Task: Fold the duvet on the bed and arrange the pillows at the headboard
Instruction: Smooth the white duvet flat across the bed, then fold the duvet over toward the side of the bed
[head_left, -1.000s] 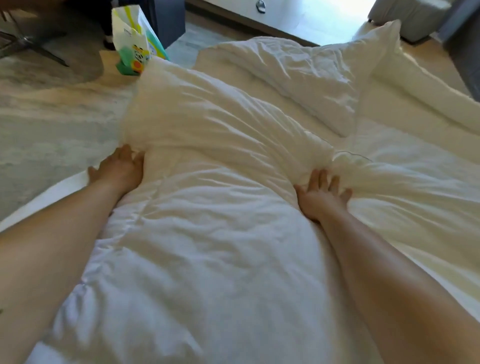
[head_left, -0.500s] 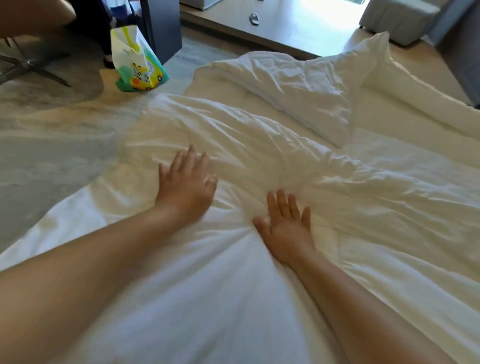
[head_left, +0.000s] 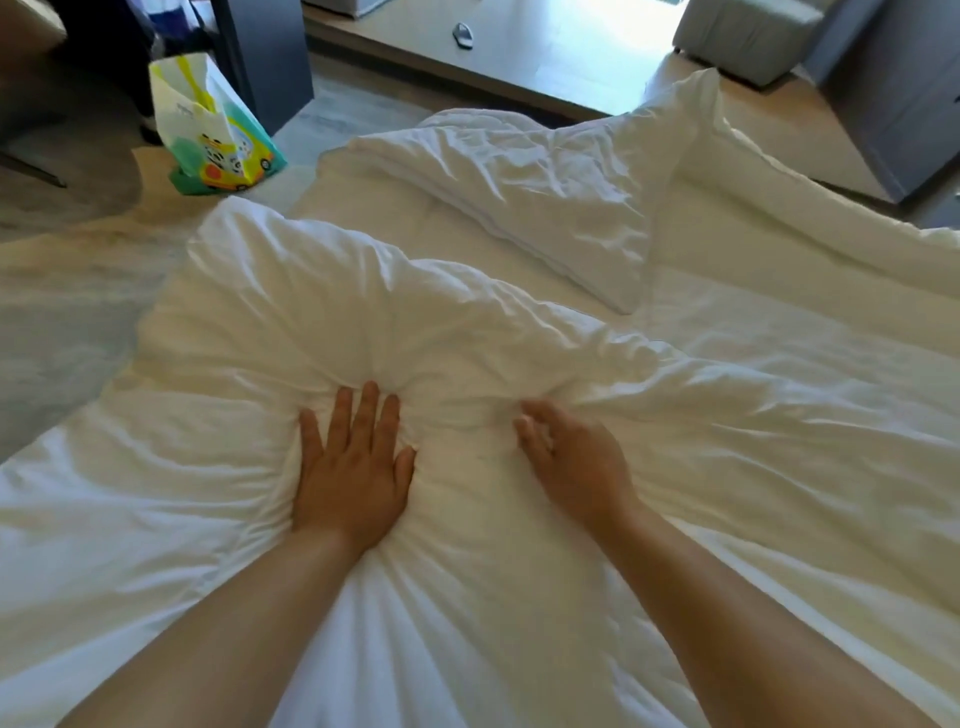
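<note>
A crumpled white duvet (head_left: 322, 322) covers the near part of the bed, its puffy corner bulging toward the far left. My left hand (head_left: 353, 467) lies flat on it, fingers spread, pressing the fabric down. My right hand (head_left: 571, 462) rests on the duvet just to the right, fingers curled loosely into the wrinkles. A white pillow (head_left: 545, 187) lies across the far side of the bed, one corner sticking up. Under it shows the white sheet of the bed (head_left: 779, 312).
A colourful shopping bag (head_left: 213, 135) stands on the floor at the bed's far left. A dark cabinet (head_left: 265, 57) is behind it. A low wooden platform (head_left: 519, 57) with a slipper (head_left: 462, 35) runs along the back. A grey stool (head_left: 748, 36) sits at the far right.
Both hands have slid from the outer sides of the duvet toward the middle and closer together. The duvet corner now puffs up again beyond my left hand.
</note>
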